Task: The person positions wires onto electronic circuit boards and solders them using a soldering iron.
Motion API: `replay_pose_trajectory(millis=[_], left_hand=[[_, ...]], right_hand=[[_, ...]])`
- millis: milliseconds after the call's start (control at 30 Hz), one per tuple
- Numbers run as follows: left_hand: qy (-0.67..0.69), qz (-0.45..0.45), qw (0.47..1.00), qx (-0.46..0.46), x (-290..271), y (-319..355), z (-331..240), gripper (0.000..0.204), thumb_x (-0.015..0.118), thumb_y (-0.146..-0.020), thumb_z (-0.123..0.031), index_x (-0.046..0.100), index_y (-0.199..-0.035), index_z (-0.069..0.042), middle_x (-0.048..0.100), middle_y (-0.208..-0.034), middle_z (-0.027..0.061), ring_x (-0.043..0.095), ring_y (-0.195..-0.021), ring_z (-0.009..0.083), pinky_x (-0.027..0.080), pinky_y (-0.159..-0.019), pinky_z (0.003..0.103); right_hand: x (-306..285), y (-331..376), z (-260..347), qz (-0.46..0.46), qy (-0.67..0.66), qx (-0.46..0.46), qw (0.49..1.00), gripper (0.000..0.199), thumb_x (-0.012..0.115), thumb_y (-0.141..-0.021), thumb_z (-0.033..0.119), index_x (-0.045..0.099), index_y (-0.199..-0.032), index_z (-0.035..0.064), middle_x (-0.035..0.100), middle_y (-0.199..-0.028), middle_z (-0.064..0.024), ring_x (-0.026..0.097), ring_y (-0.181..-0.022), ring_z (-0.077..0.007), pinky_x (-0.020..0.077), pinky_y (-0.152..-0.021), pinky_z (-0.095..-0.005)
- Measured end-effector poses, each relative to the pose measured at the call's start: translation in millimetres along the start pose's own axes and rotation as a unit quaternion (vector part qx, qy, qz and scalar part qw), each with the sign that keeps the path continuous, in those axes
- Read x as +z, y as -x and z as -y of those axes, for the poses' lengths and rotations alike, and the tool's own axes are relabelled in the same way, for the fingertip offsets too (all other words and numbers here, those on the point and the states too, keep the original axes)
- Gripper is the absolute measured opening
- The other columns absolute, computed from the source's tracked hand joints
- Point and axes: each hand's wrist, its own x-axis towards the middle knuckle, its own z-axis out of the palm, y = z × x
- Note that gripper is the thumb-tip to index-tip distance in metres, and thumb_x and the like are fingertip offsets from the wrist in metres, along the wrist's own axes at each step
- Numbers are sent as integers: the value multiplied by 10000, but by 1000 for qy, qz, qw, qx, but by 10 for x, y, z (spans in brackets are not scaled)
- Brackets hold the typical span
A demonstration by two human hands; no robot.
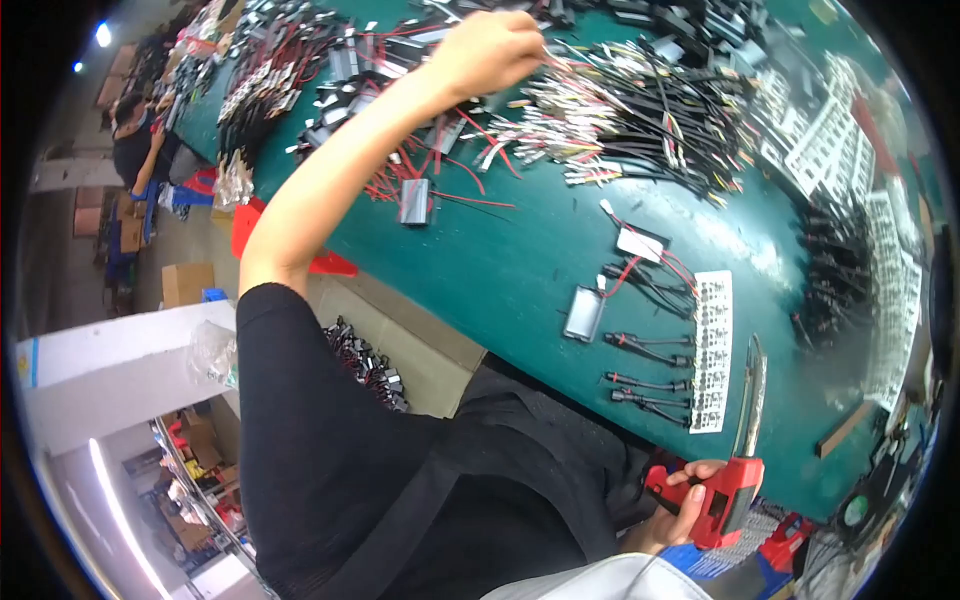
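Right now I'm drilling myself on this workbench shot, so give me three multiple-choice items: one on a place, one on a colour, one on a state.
1. Where is the left hand?
A. in the lap
B. far out over the pile of wire leads
C. on the floor

2. What colour is the bench top?
A. white
B. green
C. yellow

3. How is the red hand tool held?
A. lying loose
B. gripped in the right hand
C. hanging from a hook

1 B: the arm stretches to the pile. 2 B: bare surface is green. 3 B: fingers wrap its handle.

green bench (530, 250) bears wire bundles (620, 120), perhaps label strip (712, 350).
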Motion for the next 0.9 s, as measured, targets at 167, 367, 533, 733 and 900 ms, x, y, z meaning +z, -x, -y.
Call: replay_pose_trajectory(millis=[167, 367, 533, 733, 900], left_hand=[[125, -233, 963, -53, -197, -17, -8, 95, 653, -752, -55, 661, -838, -15, 661, -884, 88, 622, -772, 188, 488, -662, 292], [447, -311, 825, -147, -596, -216, -720, 154, 541, -886, -105, 583, -1005, -18, 590, -778, 4, 531, -727, 46, 410, -630, 197], [443, -75, 890, -80, -177, -64, -1831, 133, 597, -837, -54, 663, -952, -58, 649, -895, 67, 600, -798, 139, 447, -716, 198], [421, -26, 907, 15, 380, 111, -2461, 137, 675, -736, -9, 649, -867, -41, 599, -781, 55, 589, -680, 164, 487, -617, 239], [386, -36, 922, 16, 496, 127, -2482, 192, 706, -674, 13, 660, -846, -58, 533, -745, 37, 577, -668, 156, 481, -593, 238]], right_hand=[[45, 20, 44, 54, -20, -8, 998, 318, 505, -745, 110, 444, -991, -81, 477, -869, -158, 502, -705, -197, 476, -536, -247], [10, 19, 86, 3, -38, 16, 999, 548, 660, -738, 154, 330, -1122, -55, 522, -761, -142, 540, -578, -200, 497, -517, -286], [-32, 62, 118, -17, -31, 61, 997, 588, 691, -731, 178, 328, -1138, -41, 532, -765, -129, 550, -601, -206, 503, -531, -292], [53, 4, 126, 24, -1, 26, 999, 406, 584, -721, 187, 393, -973, -67, 509, -686, -147, 513, -476, -190, 457, -473, -268], [-38, 46, 97, 28, 5, 67, 997, 439, 628, -721, 185, 387, -977, -77, 529, -699, -154, 537, -494, -199, 473, -482, -266]])
